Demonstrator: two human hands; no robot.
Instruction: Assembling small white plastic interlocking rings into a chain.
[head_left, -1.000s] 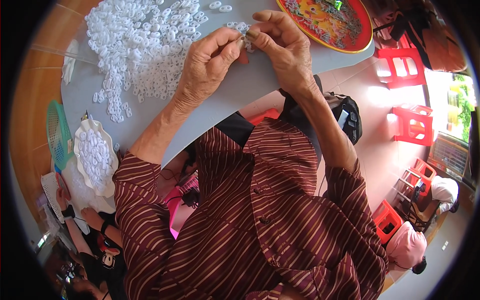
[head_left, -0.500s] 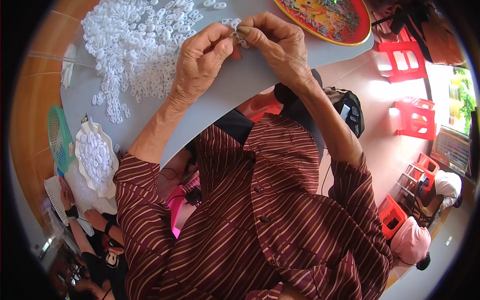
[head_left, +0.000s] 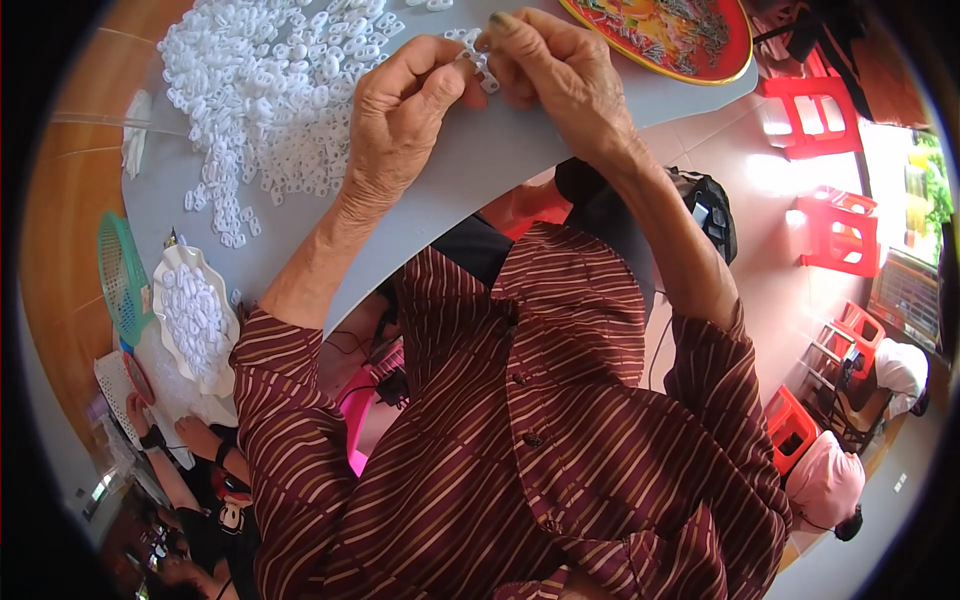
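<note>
Over the grey table [head_left: 450, 165], my left hand [head_left: 405, 110] has thumb and index pinched on a small white plastic piece [head_left: 466, 57], mostly covered by the fingertips. Close beside it is my right hand [head_left: 560, 80], its thumb raised and its other fingers curled in; whatever they hold is hidden. A few more white pieces show behind and between the fingertips. To the left of my hands spreads a large pile of small white oval plastic pieces with holes [head_left: 250, 90]. A red round tray [head_left: 738, 60] of small grey metal parts lies right of my right hand.
At left stand a scalloped white dish [head_left: 225, 350] heaped with white pieces and a green plastic basket [head_left: 120, 275]. Another person's hands [head_left: 200, 437] are at the lower left. Red stools [head_left: 840, 235] stand on the floor at right, with people seated at the lower right.
My right thumb has lifted away from the pinch, and the right hand has parted a little from the left. The left hand stays nearly in place, still pinched.
</note>
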